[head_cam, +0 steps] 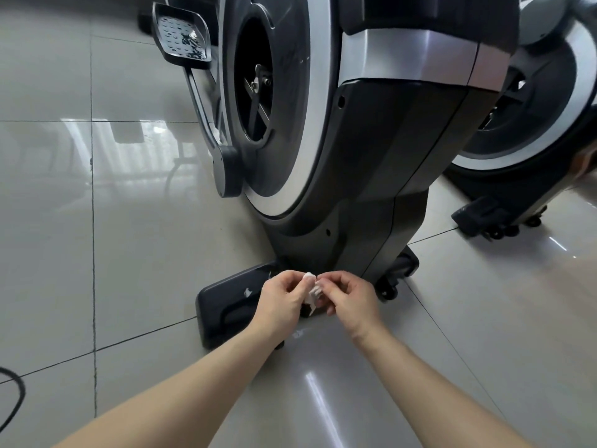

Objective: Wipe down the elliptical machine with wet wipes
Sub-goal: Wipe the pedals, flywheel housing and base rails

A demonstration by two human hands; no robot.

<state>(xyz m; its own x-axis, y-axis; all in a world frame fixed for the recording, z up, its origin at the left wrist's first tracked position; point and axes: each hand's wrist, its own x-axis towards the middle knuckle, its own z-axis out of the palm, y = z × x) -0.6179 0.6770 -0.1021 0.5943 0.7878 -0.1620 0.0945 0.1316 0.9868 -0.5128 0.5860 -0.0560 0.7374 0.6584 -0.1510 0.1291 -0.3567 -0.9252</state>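
Bare forearms point(181, 392) reach up from the bottom edge of the frame and meet just below its middle. The left hand point(284, 295) and right hand point(349, 299) are almost touching, and between them is the wet wipe point(310, 287), a small, crumpled white wad with a twisted tail hanging down. Both hands pinch it: the fingers point(302, 281) of each are curled in tight around the wad, none of them straight.

The hands hover low over the black plastic base foot point(226, 295) of the elliptical machine point(371, 156), close to where the housing meets it. The foot is smooth, rounded at the corners and has a recessed grip; a small white scrap point(248, 292) sits on its top. A small black wheel point(389, 287) shows just right of the hands.

Above, the machine fills the centre of the frame with a tall dark grey shell, matt and slightly curved, topped by a brushed silver band. A broad silver ring point(319, 92) arcs around the disc cover, and a round opening point(255, 82) in that cover holds a metal crank arm and bolts. At upper left a black pedal point(181, 33) with a dimpled silver tread sits on a slim arm.

A second machine point(533, 108) of the same shape stands at upper right. The floor point(97, 253) is glossy pale tile with dark grout lines, and a black cable point(16, 399) loops at lower left.
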